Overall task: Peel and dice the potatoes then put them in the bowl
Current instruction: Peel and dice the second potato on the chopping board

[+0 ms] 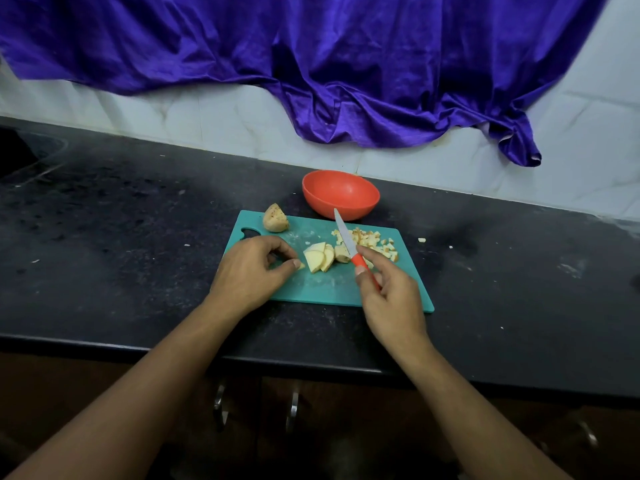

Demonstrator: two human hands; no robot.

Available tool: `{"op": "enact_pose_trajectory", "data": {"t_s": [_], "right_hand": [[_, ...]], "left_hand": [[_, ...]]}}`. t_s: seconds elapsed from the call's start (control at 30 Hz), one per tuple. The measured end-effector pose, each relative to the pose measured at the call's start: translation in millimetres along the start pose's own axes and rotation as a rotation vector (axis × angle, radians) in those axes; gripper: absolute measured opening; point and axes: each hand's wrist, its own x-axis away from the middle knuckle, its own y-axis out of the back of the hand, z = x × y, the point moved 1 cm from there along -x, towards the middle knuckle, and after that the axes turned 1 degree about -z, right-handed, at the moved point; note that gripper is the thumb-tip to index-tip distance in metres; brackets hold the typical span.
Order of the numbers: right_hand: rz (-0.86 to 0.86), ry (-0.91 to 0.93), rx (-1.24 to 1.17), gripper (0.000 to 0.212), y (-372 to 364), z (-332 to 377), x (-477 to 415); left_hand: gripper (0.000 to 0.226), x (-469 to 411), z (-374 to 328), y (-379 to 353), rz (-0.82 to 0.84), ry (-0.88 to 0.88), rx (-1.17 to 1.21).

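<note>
Dicing in hand, right hand grip clasped round knife, left hand grip pinching potato piece beside slices; next likely: steadying slices for crosscuts.

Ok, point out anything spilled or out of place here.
A few potato bits lie off the cutting board on the black counter, just right of it, so they look spilled. The potato chunk at the board's far-left corner still has its skin on.
</note>
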Motion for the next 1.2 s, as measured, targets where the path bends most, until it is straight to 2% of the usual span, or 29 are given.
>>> {"op": "enact_pose_trajectory", "data": {"t_s": [0.23,0.37,0.47,0.57,0.63,0.73,0.8,0.9,1.0,1.2], "right_hand": [[-0.106,-0.036,-0.321,0.038,5.2,0.1,2.4],[-0.172,-0.109,-0.408,0.037,10.4,-3.6,-0.9],[-0.164,-0.137,-0.451,0.037,10.3,-5.8,-1.5],[-0.146,-0.135,-0.449,0.037,9.6,-7.3,-2.5],[-0.143,-0.140,-0.457,0.037,9.5,-7.7,-3.4],[-0.136,-0.141,-0.465,0.038,10.9,-7.2,-2.3],[-0.139,-0.144,-0.481,0.038,11.0,-7.2,-2.2],[-0.134,-0.146,-0.494,0.037,10.7,-6.8,-2.9],[-0.127,-0.147,-0.495,0.037,10.8,-7.2,-2.4],[-0.127,-0.144,-0.493,0.037,10.2,-7.6,-2.9]], "left_hand": [[0.030,-4.7,-9.2,-7.0,-0.019,-0.159,-0.123],[0.052,-18.1,-22.0,-9.8,0.109,-0.110,-0.297],[0.044,-26.5,-23.0,-6.5,0.192,-0.030,-0.237],[0.026,-32.4,-21.6,-7.3,0.143,-0.053,-0.219],[0.022,-35.8,-19.9,-9.5,0.086,-0.055,-0.246],[0.027,-36.5,-19.4,-15.0,-0.029,-0.104,-0.335],[0.030,-33.1,-25.3,-19.7,-0.074,-0.199,-0.347],[0.039,-31.0,-38.1,-28.6,-0.005,-0.326,-0.320],[0.046,-37.1,-37.9,-38.2,0.092,-0.358,-0.335],[0.037,-54.1,-31.4,-40.2,0.086,-0.350,-0.329]]}}
